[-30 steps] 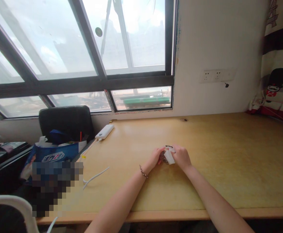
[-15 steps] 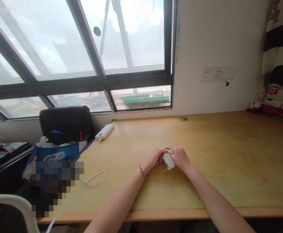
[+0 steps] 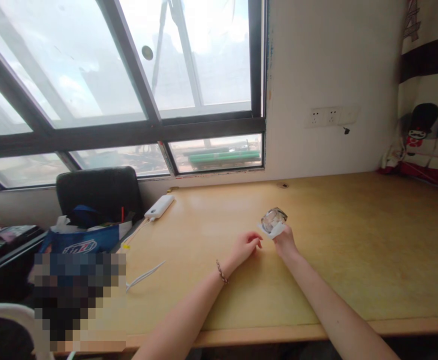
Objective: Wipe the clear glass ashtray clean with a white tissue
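Note:
My right hand [image 3: 285,242] is closed on a small shiny packet-like item [image 3: 273,218], clear and dark in places, with a white tissue-like piece [image 3: 276,230] along its lower side. It is held just above the wooden table [image 3: 204,220]; whether it is a wrapper or something firmer I cannot make out. To its left, my left hand [image 3: 249,245] rests low over the table, holding nothing. Its fingers are loosely bent and apart, a short gap away from the item. A braided bracelet [image 3: 221,272] circles the left wrist.
At the table's left edge lies a white power bank [image 3: 159,207] with a white cable [image 3: 144,276] nearby. Beyond that edge stand a black chair [image 3: 99,192] and a blue bag [image 3: 87,242]. Wall sockets [image 3: 323,116] and a patterned curtain [image 3: 425,115] are at the right.
My left hand has let go of the item and drawn apart from it. My right hand has turned, bringing the item up and away from me.

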The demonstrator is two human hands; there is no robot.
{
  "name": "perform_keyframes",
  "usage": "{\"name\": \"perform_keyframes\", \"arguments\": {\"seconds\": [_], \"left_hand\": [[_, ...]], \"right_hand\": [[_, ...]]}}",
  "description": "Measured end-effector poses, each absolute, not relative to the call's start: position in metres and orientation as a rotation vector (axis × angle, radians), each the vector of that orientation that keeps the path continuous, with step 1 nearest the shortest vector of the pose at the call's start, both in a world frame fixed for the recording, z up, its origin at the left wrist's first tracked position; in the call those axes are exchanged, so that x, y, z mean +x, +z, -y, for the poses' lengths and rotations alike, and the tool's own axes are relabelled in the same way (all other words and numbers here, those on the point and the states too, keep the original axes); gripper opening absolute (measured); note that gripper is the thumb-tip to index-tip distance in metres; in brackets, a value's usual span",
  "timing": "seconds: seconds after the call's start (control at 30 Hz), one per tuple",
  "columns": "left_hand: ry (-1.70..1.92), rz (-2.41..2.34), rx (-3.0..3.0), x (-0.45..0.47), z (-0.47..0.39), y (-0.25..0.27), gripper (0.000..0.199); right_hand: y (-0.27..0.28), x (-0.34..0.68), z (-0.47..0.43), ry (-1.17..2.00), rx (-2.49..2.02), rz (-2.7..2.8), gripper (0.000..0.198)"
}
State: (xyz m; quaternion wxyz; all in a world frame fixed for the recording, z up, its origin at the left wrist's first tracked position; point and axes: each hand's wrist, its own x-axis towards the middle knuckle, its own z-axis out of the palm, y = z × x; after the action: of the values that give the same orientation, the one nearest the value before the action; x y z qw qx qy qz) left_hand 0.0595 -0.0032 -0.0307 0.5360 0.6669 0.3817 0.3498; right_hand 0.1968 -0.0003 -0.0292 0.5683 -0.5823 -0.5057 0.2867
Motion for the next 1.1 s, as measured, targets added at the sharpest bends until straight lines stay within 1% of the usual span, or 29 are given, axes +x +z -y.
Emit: {"name": "perform_keyframes", "arguments": {"seconds": [0.1,0.2,0.3,0.4,0.5,0.57,0.63,0.73,0.77,0.9,1.0,1.1], "left_hand": [[0.76,-0.851,1.695,0.072,0.017,-0.038,0.025],[0.879,-0.887,1.659,0.081,0.023,-0.041,0.025],[0.98,-0.986,1.539,0.083,0.021,-0.039,0.023],[1.065,-1.087,1.425,0.078,0.016,-0.035,0.024],[1.195,-1.056,1.349,0.071,0.011,-0.03,0.019],[1.319,-1.025,1.312,0.067,0.008,-0.028,0.016],[1.401,-1.013,1.255,0.064,0.004,-0.029,0.016],[1.303,-0.961,1.116,0.063,-0.002,-0.034,0.016],[1.236,-0.926,1.072,0.063,-0.003,-0.036,0.017],[1.08,-0.839,1.038,0.064,-0.004,-0.038,0.017],[1.074,-0.992,1.287,0.06,-0.003,-0.036,0.01],[1.144,-1.194,1.683,0.052,-0.002,-0.03,0.016]], "right_hand": [[-0.028,0.194,0.004,0.823,-1.263,1.012,0.018],[-0.026,0.187,0.011,0.939,-1.21,0.916,0.018],[-0.021,0.18,0.019,0.906,-1.215,0.995,0.022],[-0.016,0.175,0.025,0.787,-1.226,1.174,0.022],[-0.013,0.172,0.028,0.691,-1.285,1.333,0.023],[-0.013,0.169,0.03,0.666,-1.328,1.421,0.03],[-0.01,0.167,0.032,0.67,-1.301,1.506,0.041],[-0.004,0.169,0.033,0.669,-1.152,1.603,0.054],[-0.002,0.171,0.032,0.675,-1.11,1.619,0.054],[-0.005,0.179,0.021,0.804,-1.075,1.562,0.042],[-0.014,0.182,0.013,0.873,-1.109,1.424,0.04],[-0.021,0.183,0.01,0.879,-1.21,1.259,0.035]]}}
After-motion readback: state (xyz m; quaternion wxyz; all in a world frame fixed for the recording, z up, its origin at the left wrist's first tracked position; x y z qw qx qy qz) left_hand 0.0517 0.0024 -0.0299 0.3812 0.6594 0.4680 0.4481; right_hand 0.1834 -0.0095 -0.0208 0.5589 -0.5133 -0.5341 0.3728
